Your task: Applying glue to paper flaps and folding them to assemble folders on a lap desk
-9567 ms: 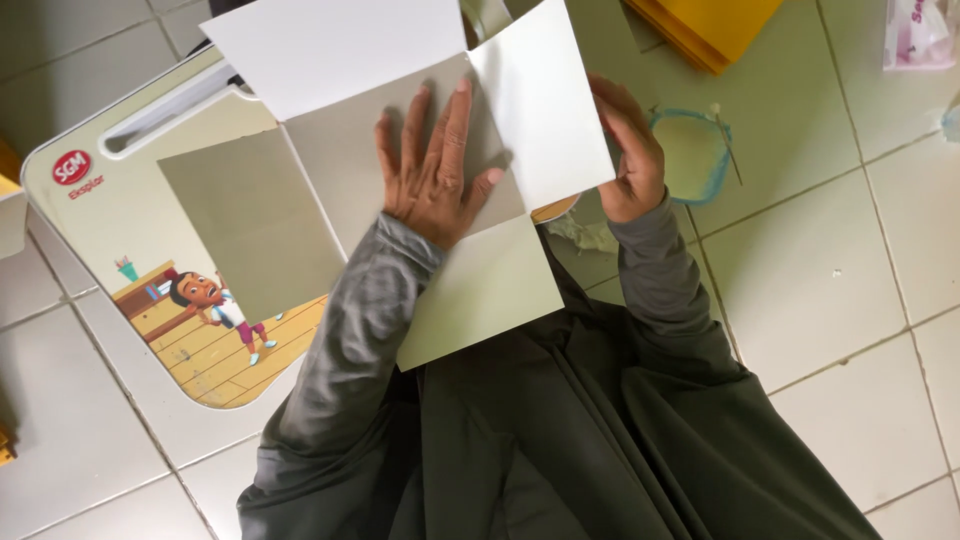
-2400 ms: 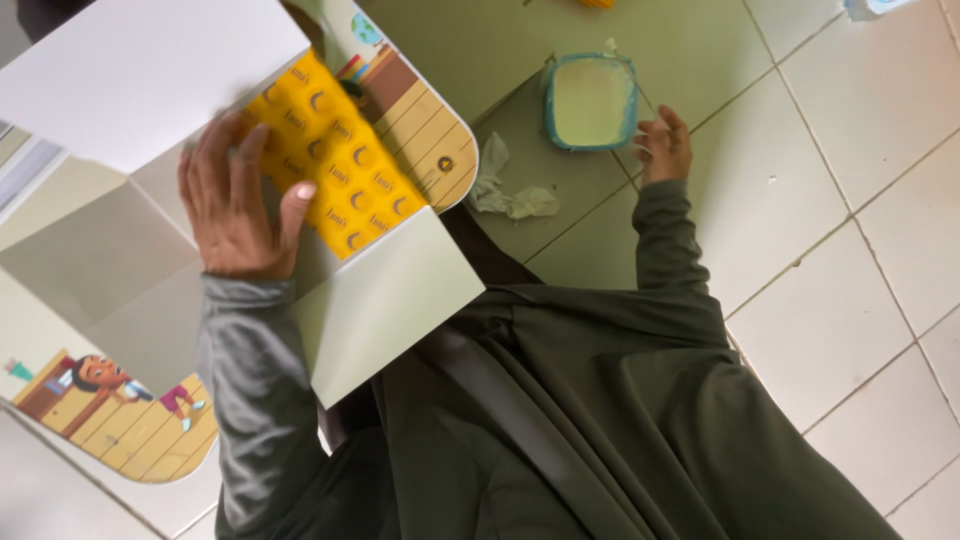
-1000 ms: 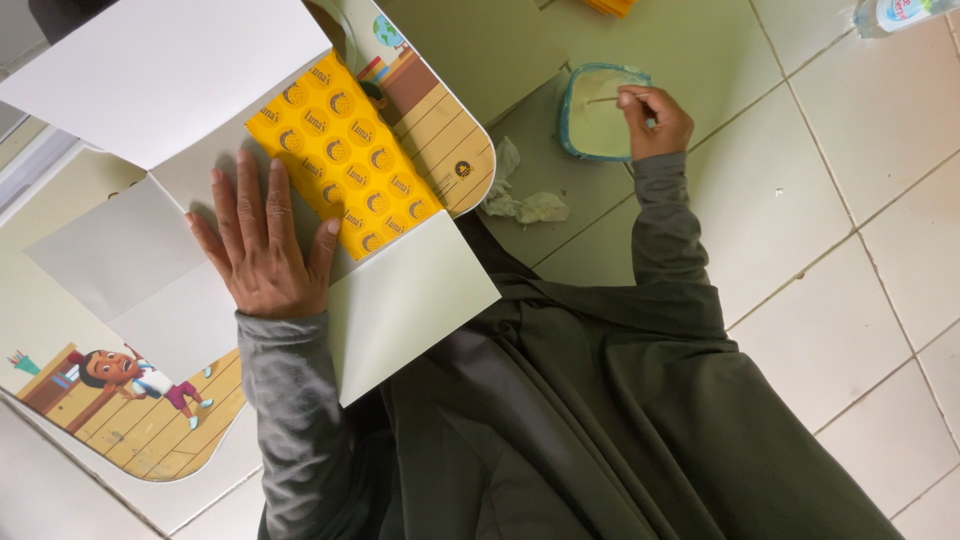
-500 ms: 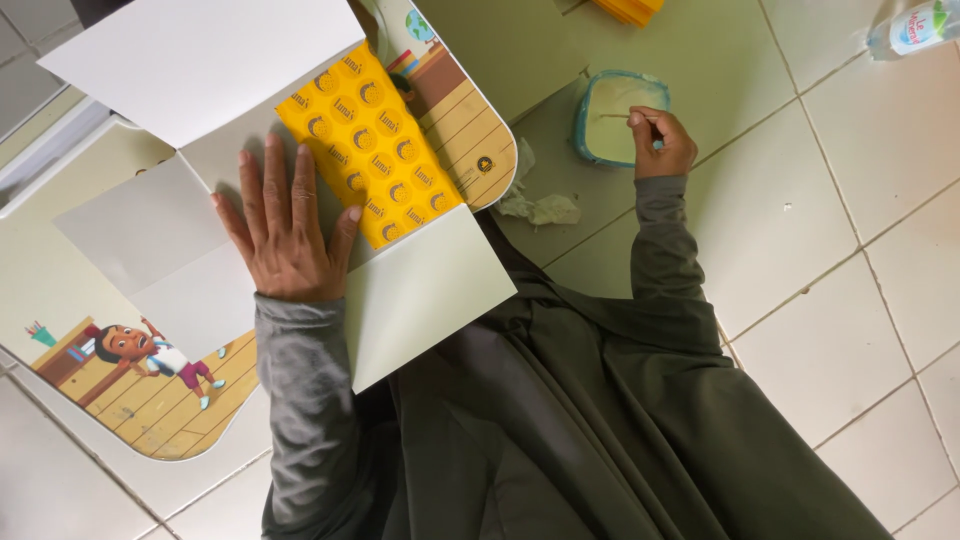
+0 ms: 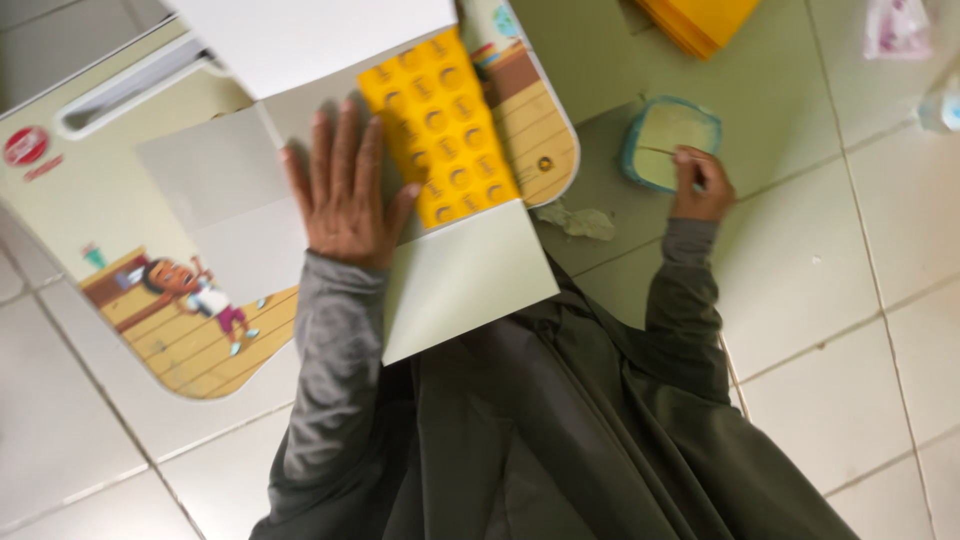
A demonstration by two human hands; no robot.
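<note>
My left hand [image 5: 345, 190] lies flat, fingers spread, on a folded white card [image 5: 470, 280] that rests on a small lap table [image 5: 100, 200] with a cartoon picture. A yellow sheet with round patterns [image 5: 440, 125] lies on the card, just right of my fingers. My right hand [image 5: 700, 185] is stretched out to a small teal tub of pale paste [image 5: 660, 135] on the tiled floor. Its fingers pinch a thin stick that reaches across the tub.
A crumpled scrap of tissue [image 5: 585, 220] lies on the floor between table and tub. A stack of yellow sheets [image 5: 700, 20] sits at the top edge, with a pink packet [image 5: 895, 25] and a clear bottle [image 5: 940, 100] at the far right.
My right hand went from beside the tub to over it, holding the stick in the paste. My left hand stays pressed flat on the card.
</note>
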